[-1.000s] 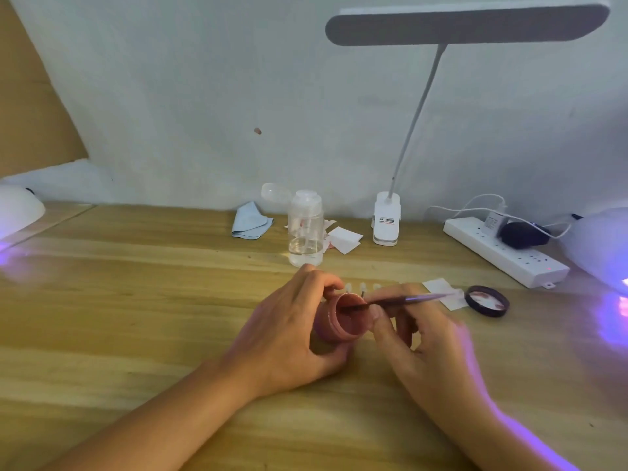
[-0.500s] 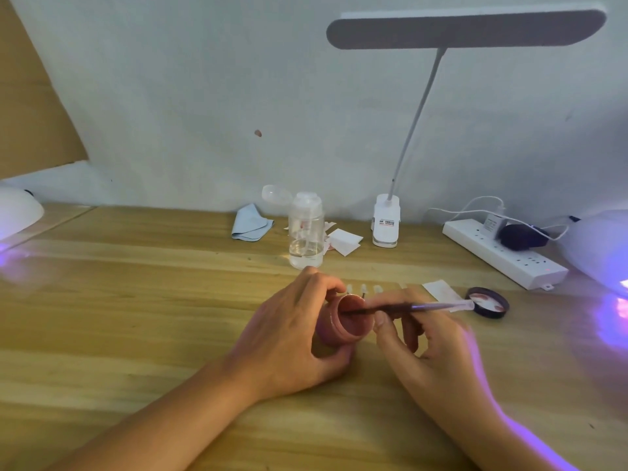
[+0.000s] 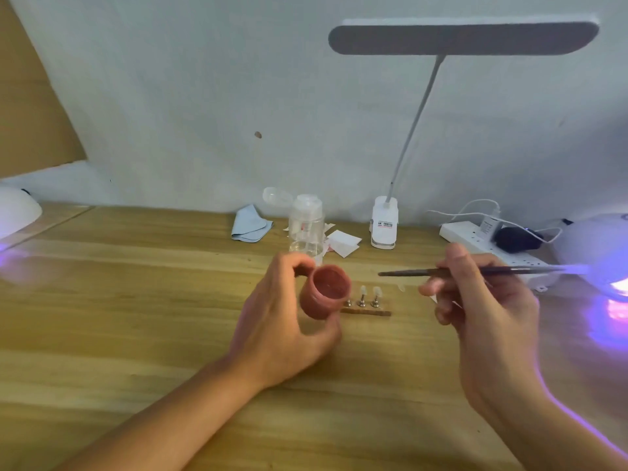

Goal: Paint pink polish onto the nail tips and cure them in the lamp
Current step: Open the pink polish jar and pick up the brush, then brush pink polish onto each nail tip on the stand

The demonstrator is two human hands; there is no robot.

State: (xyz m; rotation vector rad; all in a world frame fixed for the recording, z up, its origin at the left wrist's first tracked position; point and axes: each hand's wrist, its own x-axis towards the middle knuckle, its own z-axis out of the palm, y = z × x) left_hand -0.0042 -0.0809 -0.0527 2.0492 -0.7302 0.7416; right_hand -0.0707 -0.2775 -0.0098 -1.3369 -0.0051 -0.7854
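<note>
My left hand (image 3: 282, 321) grips a small pink polish jar (image 3: 324, 292), tilted with its open mouth toward me, a little above the wooden desk (image 3: 136, 300). My right hand (image 3: 482, 300) pinches a thin brush (image 3: 424, 272), held level with its tip pointing left, clear of the jar. Between the hands a small strip stand (image 3: 368, 311) carries pale nail tips (image 3: 370, 291) on metal pegs; the jar hides part of the stand. A white curing lamp (image 3: 598, 253) glowing purple sits at the right edge.
Behind the hands stand a clear pump bottle (image 3: 307, 226), a blue cloth (image 3: 249, 227), white paper pads (image 3: 343, 242), a clip-on desk lamp (image 3: 384, 222) and a power strip (image 3: 475, 244) with plugs. Another white lamp (image 3: 15, 210) sits at the far left.
My right hand has drawn the brush out of the jar and moved right. My left hand has lifted the jar slightly left, uncovering the nail tips on their stand.
</note>
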